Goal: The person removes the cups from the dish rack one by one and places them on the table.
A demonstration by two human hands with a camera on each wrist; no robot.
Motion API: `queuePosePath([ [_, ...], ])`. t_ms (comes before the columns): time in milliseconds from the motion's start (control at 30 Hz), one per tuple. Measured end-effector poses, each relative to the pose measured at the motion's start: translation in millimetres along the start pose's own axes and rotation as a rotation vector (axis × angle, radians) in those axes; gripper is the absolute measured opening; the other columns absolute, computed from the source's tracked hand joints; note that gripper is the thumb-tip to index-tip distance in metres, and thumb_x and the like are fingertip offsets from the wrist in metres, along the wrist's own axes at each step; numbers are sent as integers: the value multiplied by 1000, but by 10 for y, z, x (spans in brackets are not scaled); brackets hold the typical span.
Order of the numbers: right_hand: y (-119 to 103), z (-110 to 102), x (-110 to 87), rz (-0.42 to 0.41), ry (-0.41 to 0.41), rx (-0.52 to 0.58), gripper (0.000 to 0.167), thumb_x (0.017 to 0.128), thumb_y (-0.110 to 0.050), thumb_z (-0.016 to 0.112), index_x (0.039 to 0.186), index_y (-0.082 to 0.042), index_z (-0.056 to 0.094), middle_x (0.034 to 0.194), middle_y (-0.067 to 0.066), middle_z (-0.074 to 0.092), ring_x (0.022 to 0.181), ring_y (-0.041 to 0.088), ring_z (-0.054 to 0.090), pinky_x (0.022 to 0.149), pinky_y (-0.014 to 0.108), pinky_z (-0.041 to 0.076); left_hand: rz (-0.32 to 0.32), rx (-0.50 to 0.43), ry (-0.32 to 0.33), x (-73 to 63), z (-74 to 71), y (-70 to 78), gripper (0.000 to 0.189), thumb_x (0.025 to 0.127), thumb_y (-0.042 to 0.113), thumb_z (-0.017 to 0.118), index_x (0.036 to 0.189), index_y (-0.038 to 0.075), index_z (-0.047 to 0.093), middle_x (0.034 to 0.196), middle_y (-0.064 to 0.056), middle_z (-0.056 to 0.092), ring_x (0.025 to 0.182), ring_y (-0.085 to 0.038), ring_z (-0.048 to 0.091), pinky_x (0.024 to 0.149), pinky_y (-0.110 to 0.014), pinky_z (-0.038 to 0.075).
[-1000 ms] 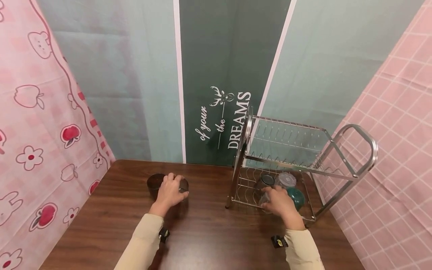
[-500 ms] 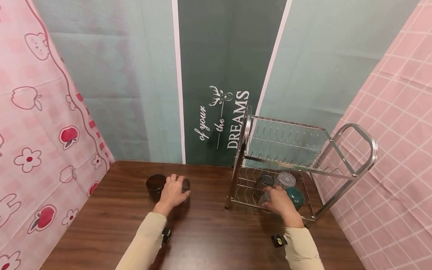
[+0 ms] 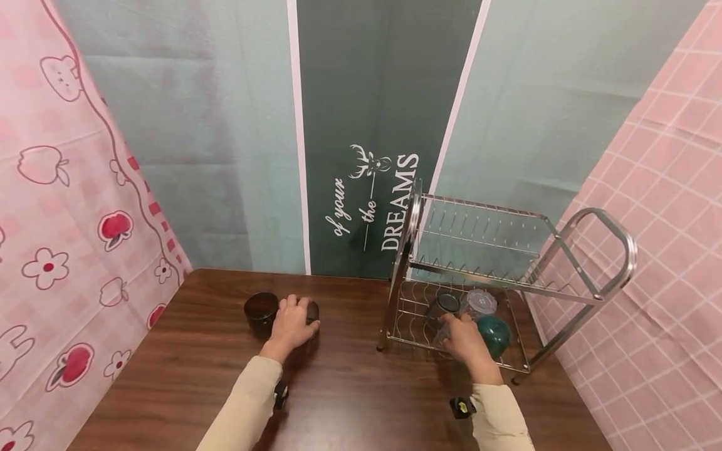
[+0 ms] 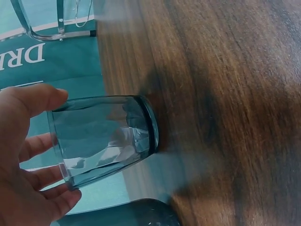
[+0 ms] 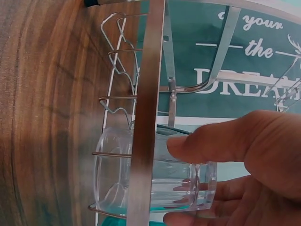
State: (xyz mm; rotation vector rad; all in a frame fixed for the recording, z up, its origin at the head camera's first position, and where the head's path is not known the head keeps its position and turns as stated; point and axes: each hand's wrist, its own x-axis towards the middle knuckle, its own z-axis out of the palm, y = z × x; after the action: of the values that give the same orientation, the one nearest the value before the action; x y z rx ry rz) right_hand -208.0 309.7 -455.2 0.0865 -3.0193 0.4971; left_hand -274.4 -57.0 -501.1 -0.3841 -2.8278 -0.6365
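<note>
Fingers set opposite the thumb, grips with the left hand the rim of a smoky, see-through, flat-sided tumbler. Holds it mouth-up at the far left part of a brown wood-grain table; cannot tell from these angles whether touching the tabletop or just clear of it. Has just beside it, to the left, a dark, round, see-through vessel.

Well apart on the other side, reaches with the right hand into the lower tier of a two-tier, silver metal wire rack. Grasps there, between thumb and fingers near the upper end, a clear, see-through tumbler, partly covered in the right wrist view by a metal rail; cannot tell for sure whether upright or upside down. Shows on the same tier, close behind, a dark grey tumbler and a clear tumbler with a scalloped upper end, plus, just right of the right hand, a rounded teal cup.

Wears long cream sleeves. Faces a green cloth backdrop lettered "of your," "the" and "DREAMS" beside a white deer's head, between a pink cloth printed with apples and flowers at left and a pink, white-gridded cloth at right.
</note>
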Motion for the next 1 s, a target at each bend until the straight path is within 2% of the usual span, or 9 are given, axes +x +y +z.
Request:
queuePosePath([
  [567, -1, 35, -7, -6, 15, -14, 39, 73, 0, 71, 110, 0, 59, 99, 27, 50, 93, 50, 49, 70, 55, 45, -25, -5, -15, 13, 42, -5, 65, 75, 30, 77, 124, -3, 52, 116, -23, 46, 105, -39, 41, 88, -50, 37],
  [767, 6, -22, -3, -35, 5, -25, 38, 71, -1, 72, 108, -1, 61, 95, 25, 52, 87, 48, 51, 68, 54, 46, 17, 46, 14, 13, -25, 54, 69, 75, 34, 77, 129, 0, 50, 120, -24, 46, 107, -39, 44, 88, -50, 37],
  [867, 4, -81, -2, -54, 13, -26, 38, 70, 0, 72, 106, -2, 62, 92, 25, 52, 83, 47, 54, 65, 53, 46, 50, 72, 31, 9, -88, 113, 65, 75, 35, 77, 126, 1, 53, 119, -23, 47, 106, -39, 46, 85, -51, 39],
  [1000, -23, -159, 3, -79, 37, -19, 38, 69, 2, 71, 106, -1, 61, 91, 24, 52, 77, 44, 56, 62, 50, 46, 77, 95, 21, -6, -157, 178, 58, 77, 32, 75, 123, 2, 56, 118, -21, 49, 106, -39, 47, 83, -51, 40],
])
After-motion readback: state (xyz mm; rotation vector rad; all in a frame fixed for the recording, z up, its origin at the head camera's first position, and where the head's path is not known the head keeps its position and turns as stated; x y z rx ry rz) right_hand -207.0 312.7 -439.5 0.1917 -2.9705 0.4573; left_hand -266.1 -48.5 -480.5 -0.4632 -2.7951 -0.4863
